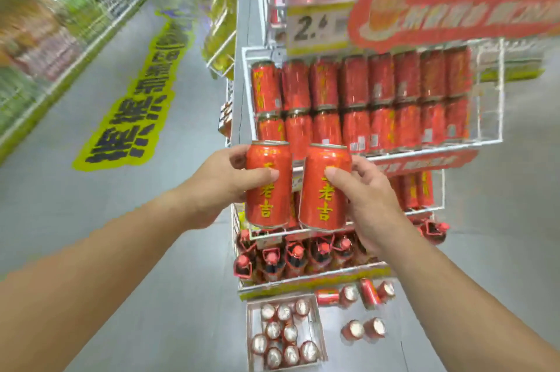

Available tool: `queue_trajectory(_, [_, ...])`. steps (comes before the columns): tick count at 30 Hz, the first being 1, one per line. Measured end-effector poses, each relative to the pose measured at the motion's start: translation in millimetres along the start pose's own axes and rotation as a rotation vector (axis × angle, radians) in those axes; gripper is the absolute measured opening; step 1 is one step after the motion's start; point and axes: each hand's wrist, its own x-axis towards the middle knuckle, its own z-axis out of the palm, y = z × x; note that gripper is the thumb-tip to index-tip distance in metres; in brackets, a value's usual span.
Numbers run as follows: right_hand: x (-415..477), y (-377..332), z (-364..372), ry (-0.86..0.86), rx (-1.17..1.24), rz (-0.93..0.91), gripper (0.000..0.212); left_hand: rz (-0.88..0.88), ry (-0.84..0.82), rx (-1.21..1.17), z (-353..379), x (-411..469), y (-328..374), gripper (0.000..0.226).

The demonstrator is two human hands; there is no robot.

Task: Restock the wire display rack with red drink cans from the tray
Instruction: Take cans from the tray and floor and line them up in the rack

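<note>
My left hand [218,180] grips an upright red drink can [268,190] with yellow characters. My right hand [368,196] grips a second upright red can [324,190] beside it, the two cans almost touching. Both are held in front of the white wire display rack [491,93], just below its middle basket, which holds two stacked rows of red cans [354,105]. On the floor below lies the tray [318,338] with several upright red cans in it.
Several loose red cans [363,296] lie and stand on the floor right of the tray. Red-capped bottles [297,256] fill the bottom shelf. A price tag and a red banner [454,11] hang above. A yellow floor sticker [136,111] marks the aisle at left.
</note>
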Motion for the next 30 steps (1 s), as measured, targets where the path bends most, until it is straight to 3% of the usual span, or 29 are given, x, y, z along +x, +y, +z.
queue_trajectory(5, [-4.7, -117.0, 28.2, 0.023, -0.020, -0.077, 0.053, 0.095, 0.031, 0.014, -3.6, -12.9, 125.8, 0.031])
queue_trajectory(9, [0.2, -196.7, 39.4, 0.015, -0.028, -0.178, 0.053, 0.180, 0.078, 0.041, -5.1, -18.3, 209.8, 0.039])
queue_trajectory(13, [17.7, -257.4, 38.5, 0.002, -0.017, -0.247, 0.055, 0.249, 0.107, 0.040, -0.3, -11.7, 273.9, 0.032])
queue_trajectory(16, [38.6, -296.8, 35.0, -0.022, -0.035, -0.298, 0.039, 0.282, 0.128, 0.041, 10.1, -0.2, 312.7, 0.024])
queue_trajectory(20, [74.5, -332.6, 26.1, -0.057, -0.078, -0.324, 0.029, 0.265, 0.193, 0.088, 30.7, 19.8, 349.2, 0.029])
queue_trajectory(24, [117.5, -339.7, 10.2, -0.036, -0.154, -0.274, 0.073, 0.245, 0.289, 0.160, 46.7, 48.7, 359.9, 0.025])
queue_trajectory(27, [145.7, -337.0, -2.1, -0.070, -0.227, -0.252, 0.091, 0.247, 0.392, 0.216, 51.3, 69.1, 358.3, 0.026])
queue_trajectory(29, [164.6, -330.1, -8.4, -0.105, -0.262, -0.214, 0.083, 0.211, 0.470, 0.282, 50.7, 80.3, 354.3, 0.048])
queue_trajectory(30, [173.5, -325.2, -11.3, -0.118, -0.277, -0.210, 0.066, 0.181, 0.501, 0.336, 49.5, 84.0, 352.1, 0.059])
